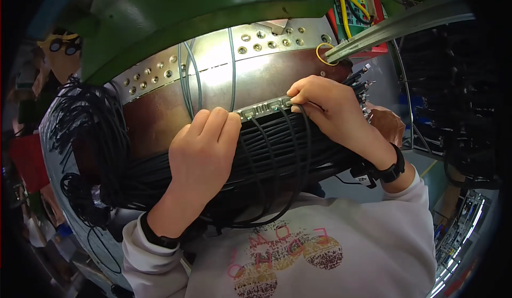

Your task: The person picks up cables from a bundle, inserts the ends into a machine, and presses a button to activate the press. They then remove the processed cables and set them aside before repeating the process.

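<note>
A narrow metal mold plate (261, 108) with slots and recesses lies across the middle, at the front of the brown work surface. Several black cables run from it toward me; one cable (286, 124) has its end in a recess. My left hand (205, 148) is closed at the plate's left end, and its curled fingertips and anything in them are hidden. At the right end, my right hand (328, 108) pinches a black cable (306, 138) between thumb and fingers, its end at the plate. The cable loops down toward my body.
A thick bundle of black cables (154, 172) lies in front of me, its loose ends (77, 108) hanging left. Overhead is a green machine body (213, 4). Behind the plate stands a metal bed with holes (272, 44). A metal bar (394, 31) slants at upper right.
</note>
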Available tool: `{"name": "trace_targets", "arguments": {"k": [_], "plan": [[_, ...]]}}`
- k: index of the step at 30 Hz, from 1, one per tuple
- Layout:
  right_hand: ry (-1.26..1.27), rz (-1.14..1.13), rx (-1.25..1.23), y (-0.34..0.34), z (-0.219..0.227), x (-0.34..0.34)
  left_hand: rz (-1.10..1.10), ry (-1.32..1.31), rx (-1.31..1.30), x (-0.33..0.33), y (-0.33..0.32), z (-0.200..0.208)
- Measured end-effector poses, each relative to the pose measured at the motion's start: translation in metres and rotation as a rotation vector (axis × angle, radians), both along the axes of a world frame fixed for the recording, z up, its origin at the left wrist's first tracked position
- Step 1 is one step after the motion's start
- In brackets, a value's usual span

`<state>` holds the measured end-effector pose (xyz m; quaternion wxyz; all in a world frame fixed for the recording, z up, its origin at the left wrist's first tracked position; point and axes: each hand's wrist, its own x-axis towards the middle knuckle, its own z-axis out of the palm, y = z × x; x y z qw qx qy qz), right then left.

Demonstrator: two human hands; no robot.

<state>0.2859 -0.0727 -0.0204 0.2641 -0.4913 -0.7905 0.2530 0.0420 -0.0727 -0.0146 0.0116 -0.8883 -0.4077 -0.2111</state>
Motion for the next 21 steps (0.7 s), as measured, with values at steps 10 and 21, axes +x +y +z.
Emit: {"name": "trace_targets", "arguments": {"k": [10,21], "plan": [[-0.139,0.048,-0.038,0.006,0.009,-0.002,0.007,-0.092,-0.036,0.004,0.003,-0.007],[-0.105,0.097,0.142,0.005,-0.005,-0.02,-0.152,-0.024,-0.169,0.016,0.009,-0.008]]}}
